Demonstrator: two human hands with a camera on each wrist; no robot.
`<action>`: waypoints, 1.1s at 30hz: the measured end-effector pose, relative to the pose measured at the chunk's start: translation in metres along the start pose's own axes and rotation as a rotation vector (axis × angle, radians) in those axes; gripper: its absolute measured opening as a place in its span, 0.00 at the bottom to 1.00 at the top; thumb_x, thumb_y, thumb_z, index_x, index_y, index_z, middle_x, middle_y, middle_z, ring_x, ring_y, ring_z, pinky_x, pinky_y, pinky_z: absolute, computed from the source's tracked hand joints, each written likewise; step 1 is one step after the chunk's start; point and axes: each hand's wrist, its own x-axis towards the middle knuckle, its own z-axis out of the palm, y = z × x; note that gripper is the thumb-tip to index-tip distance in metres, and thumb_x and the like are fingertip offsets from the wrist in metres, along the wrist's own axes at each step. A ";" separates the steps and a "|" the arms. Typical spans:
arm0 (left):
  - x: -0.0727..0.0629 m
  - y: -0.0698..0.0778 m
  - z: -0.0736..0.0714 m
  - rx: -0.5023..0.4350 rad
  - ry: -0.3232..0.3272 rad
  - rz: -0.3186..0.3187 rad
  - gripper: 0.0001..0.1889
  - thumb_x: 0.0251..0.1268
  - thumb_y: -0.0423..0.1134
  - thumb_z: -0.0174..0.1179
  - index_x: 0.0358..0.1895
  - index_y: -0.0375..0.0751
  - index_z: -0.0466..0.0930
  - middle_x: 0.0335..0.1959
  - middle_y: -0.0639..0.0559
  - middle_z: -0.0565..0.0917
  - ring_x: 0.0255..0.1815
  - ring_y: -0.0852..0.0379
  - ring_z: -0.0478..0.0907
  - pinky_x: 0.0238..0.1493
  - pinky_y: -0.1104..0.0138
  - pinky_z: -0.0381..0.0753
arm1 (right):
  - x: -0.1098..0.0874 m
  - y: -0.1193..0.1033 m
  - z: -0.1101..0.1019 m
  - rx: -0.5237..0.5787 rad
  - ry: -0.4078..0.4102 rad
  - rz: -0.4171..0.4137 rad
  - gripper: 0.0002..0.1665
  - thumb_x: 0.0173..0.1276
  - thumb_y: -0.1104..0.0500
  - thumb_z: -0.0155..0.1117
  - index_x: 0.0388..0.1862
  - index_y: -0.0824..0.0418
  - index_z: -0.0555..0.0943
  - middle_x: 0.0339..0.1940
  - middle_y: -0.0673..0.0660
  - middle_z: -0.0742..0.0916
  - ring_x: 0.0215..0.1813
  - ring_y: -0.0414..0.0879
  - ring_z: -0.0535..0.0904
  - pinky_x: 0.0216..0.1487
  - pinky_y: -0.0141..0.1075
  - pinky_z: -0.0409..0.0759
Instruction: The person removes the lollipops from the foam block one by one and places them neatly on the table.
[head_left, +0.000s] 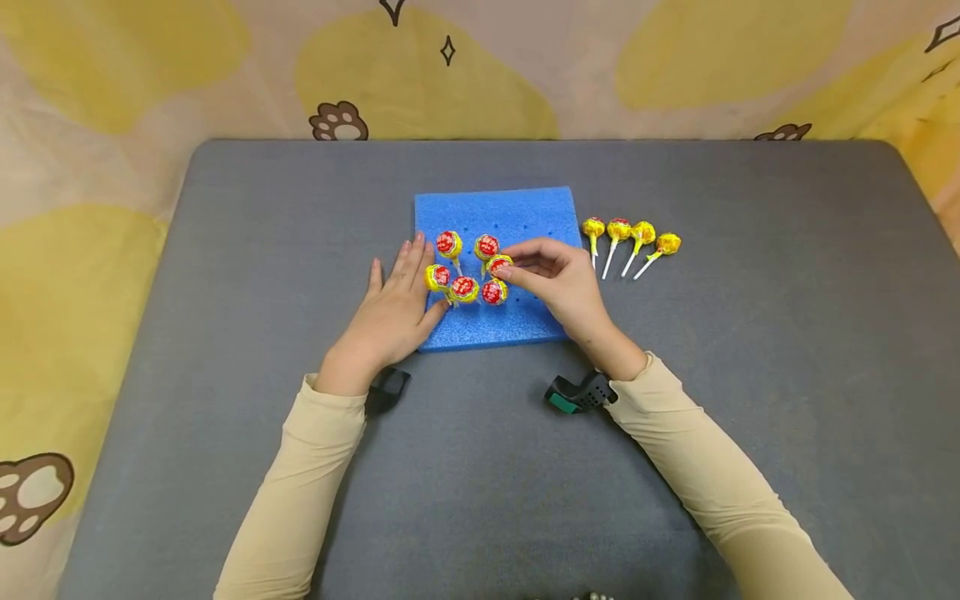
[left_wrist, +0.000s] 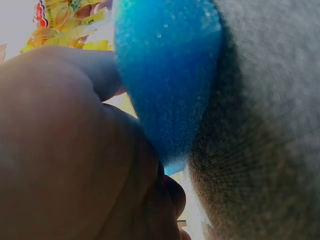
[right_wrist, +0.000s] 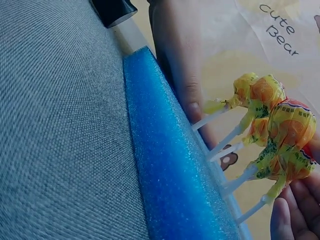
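A blue foam block [head_left: 498, 321] lies on the grey table, pierced with small holes. Several lollipops in yellow and red wrappers, such as one lollipop [head_left: 449, 244], stand in it on white sticks. My left hand [head_left: 390, 321] rests with straight fingers on the block's left edge, thumb near the front-left lollipops. In the head view, my right hand [head_left: 566, 283] pinches a lollipop [head_left: 499, 266] by its head between thumb and fingertips, within the cluster. The right wrist view shows the fingers [right_wrist: 282, 220] at the wrapped heads; sticks [right_wrist: 235, 185] meet the foam's top.
Right of the block, several more lollipops [head_left: 619, 230] lie in a row on the table [head_left: 765, 333]. Dark wrist cameras [head_left: 577, 393] sit under both wrists. A patterned yellow cloth [head_left: 427, 75] hangs behind the table. A small cut-off object [head_left: 594, 596] shows at the bottom edge.
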 end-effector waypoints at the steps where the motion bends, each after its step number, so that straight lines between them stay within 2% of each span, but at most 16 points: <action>1: 0.000 0.000 0.000 -0.001 0.000 0.000 0.39 0.74 0.52 0.39 0.74 0.38 0.30 0.75 0.48 0.27 0.75 0.51 0.26 0.69 0.48 0.25 | 0.000 0.000 0.000 0.004 0.000 -0.002 0.14 0.56 0.70 0.70 0.40 0.75 0.82 0.34 0.56 0.87 0.36 0.44 0.84 0.41 0.34 0.81; 11: 0.001 0.000 0.001 -0.004 0.007 0.004 0.39 0.74 0.52 0.39 0.74 0.38 0.30 0.75 0.48 0.28 0.75 0.52 0.26 0.69 0.47 0.25 | -0.003 0.003 -0.009 0.094 0.008 -0.014 0.12 0.58 0.73 0.66 0.41 0.77 0.81 0.33 0.54 0.87 0.36 0.45 0.84 0.43 0.37 0.81; 18: -0.001 0.001 0.000 -0.008 0.006 0.005 0.39 0.73 0.52 0.40 0.74 0.38 0.30 0.75 0.47 0.28 0.75 0.51 0.26 0.69 0.47 0.25 | -0.004 0.008 -0.012 0.196 0.068 -0.027 0.10 0.59 0.75 0.64 0.38 0.67 0.85 0.34 0.53 0.87 0.36 0.43 0.83 0.43 0.34 0.80; 22: -0.001 0.000 0.000 -0.009 0.006 0.006 0.39 0.73 0.52 0.41 0.75 0.38 0.30 0.76 0.48 0.28 0.75 0.52 0.26 0.69 0.47 0.25 | -0.003 0.009 -0.012 0.266 0.092 -0.041 0.11 0.58 0.76 0.63 0.36 0.65 0.85 0.32 0.54 0.87 0.35 0.43 0.83 0.43 0.34 0.80; 33: -0.001 0.000 0.000 -0.009 0.013 0.005 0.39 0.73 0.52 0.40 0.75 0.39 0.30 0.76 0.48 0.29 0.75 0.52 0.26 0.69 0.47 0.24 | -0.001 0.008 -0.012 0.366 0.120 -0.059 0.18 0.59 0.78 0.58 0.32 0.59 0.86 0.30 0.53 0.87 0.34 0.41 0.82 0.41 0.33 0.80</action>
